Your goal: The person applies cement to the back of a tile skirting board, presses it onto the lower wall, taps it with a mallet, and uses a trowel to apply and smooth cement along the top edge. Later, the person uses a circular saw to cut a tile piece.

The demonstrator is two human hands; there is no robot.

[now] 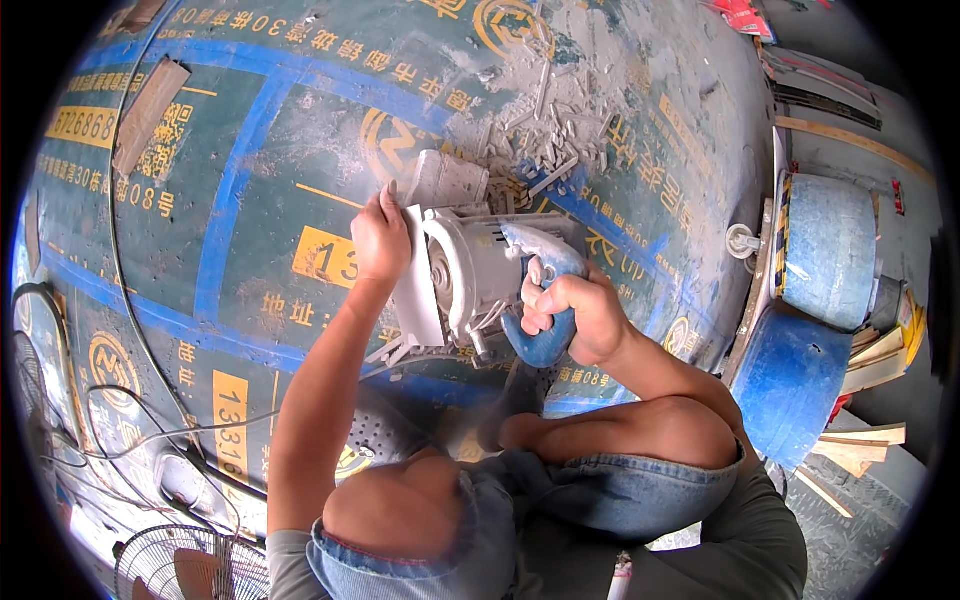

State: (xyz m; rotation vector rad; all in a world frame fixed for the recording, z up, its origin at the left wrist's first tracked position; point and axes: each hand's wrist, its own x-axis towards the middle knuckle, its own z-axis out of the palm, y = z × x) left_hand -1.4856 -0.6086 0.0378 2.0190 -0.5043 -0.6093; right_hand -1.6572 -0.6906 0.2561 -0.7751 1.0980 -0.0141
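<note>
My right hand [590, 312] is wrapped round the blue handle of a dusty circular saw [490, 262], low over the floor between my bent knees. The saw's round guard and blade side face left. Close against that side is a thin white tile piece [412, 312], its long edge running away from me. My left hand [381, 240] is closed on the tile's left edge, thumb pointing away; some of its fingers are hidden. A dusty grey block [450, 180] lies just beyond the saw. Thin cut strips [395, 352] lie near the tile's near end.
Cut strips and rubble [560, 135] litter the dusty printed floor sheet [265, 200] ahead. Cables [120, 230] and a fan [190, 565] are at left, with a wooden board [150, 115] farther off. Blue barrels [790, 375] and wood scraps [865, 445] stand right. A cigarette [622, 570] shows below.
</note>
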